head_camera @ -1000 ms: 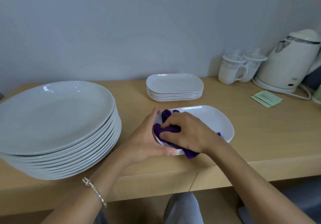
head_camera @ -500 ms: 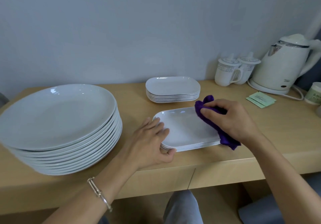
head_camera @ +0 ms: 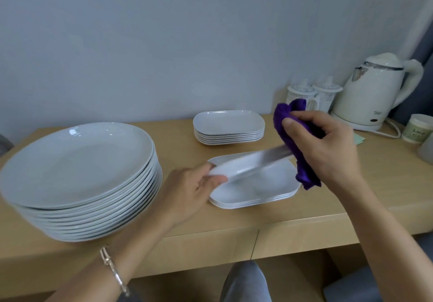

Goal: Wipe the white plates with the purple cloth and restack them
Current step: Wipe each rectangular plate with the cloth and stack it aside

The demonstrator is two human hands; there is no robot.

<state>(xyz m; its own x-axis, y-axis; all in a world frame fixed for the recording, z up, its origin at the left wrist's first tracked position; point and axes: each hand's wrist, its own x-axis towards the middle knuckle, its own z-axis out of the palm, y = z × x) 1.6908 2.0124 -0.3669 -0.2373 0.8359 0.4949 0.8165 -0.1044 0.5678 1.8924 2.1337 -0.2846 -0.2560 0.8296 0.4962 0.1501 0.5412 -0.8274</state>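
Observation:
My left hand (head_camera: 199, 188) grips the near-left edge of a white rectangular plate (head_camera: 250, 163), which is lifted and tilted above a short stack of the same plates (head_camera: 269, 189) near the table's front edge. The lifted plate is blurred. My right hand (head_camera: 328, 147) holds the purple cloth (head_camera: 290, 135) bunched at the plate's raised far-right edge. A second stack of white rectangular plates (head_camera: 228, 126) sits further back by the wall.
A tall stack of large round white plates (head_camera: 77, 173) fills the left of the wooden table (head_camera: 351, 198). At the back right stand two lidded mugs (head_camera: 311, 95), a white kettle (head_camera: 375, 91), a small jar (head_camera: 416, 128) and a green packet (head_camera: 358, 139).
My right hand moved the cloth from the plate's left end to its right end, then rose. My left hand has lifted the top plate off the near stack and tilted it.

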